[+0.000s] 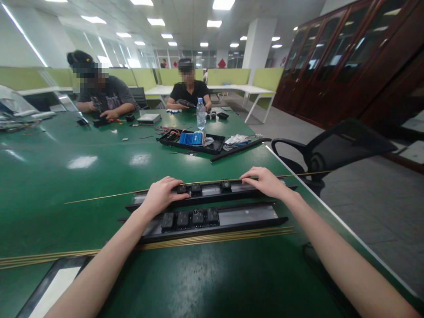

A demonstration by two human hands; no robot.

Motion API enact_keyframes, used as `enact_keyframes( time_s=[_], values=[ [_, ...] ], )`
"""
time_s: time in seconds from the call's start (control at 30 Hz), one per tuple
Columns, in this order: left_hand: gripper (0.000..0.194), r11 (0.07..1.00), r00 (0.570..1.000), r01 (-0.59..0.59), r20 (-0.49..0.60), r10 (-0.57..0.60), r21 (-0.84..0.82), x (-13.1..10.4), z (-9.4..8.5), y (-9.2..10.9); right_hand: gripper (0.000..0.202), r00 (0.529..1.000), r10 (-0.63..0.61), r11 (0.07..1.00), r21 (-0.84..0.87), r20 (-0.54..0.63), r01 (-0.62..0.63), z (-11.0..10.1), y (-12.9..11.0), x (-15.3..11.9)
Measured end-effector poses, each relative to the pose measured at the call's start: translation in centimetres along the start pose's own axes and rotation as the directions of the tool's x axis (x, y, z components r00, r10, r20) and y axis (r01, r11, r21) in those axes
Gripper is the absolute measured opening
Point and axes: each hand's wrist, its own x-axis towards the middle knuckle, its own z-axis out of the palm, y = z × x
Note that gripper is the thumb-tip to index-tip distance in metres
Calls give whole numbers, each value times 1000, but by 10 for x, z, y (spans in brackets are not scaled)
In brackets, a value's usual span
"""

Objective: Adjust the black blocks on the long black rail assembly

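Left hand (pixel 162 194): thumb and fingers parted over the far channel, fingertips beside the rod; whether they clasp anything cannot be told.
Right hand (pixel 264 181): thumb and forefinger narrowed in what looks like a pinch on the rod, though the contact is small in view.
Brass-coloured rod (pixel 99 198): along the far channel's far side, reaching past both its ends.
Far channel (pixel 212 190): black-edged, three black blocks (pixel 196 189) inside.
Near channel (pixel 248 215): four dark modules (pixel 183 219) toward its left end.
Rod bundle (pixel 215 237): on the green table (pixel 205 274), just nearer than the near channel.
Beyond: black tray (pixel 217 145), water bottle (pixel 200 115), two seated people.
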Motion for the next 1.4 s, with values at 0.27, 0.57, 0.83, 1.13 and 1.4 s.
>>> enact_keyframes(
  time_s=[0.27, 0.57, 0.83, 1.13, 1.4],
  values=[
    [56, 1000, 1000, 10, 13, -10, 8, 0, -4, 4, 23, 999, 26, 999, 25, 29, -27, -8, 2, -3],
    [57, 1000, 1000, 8, 13, -8, 4, 0, -3, 3, 26, 998, 47, 998, 45, 37, -49, -15, 9, -5],
    [57, 1000, 1000, 8, 7, -8, 6, 0, -1, 1, 26, 996, 68, 996, 47, 66, -71, -23, 11, -6],
    [56, 1000, 1000, 9, 4, -9, -14, 0, -2, 2, 26, 994, 82, 995, 54, 75, -86, -26, 10, -7],
    [55, 1000, 1000, 6, 11, -6, -6, 1, -3, 2, 26, 990, 102, 992, 62, 93, -108, -31, 7, -8]
  ],
)
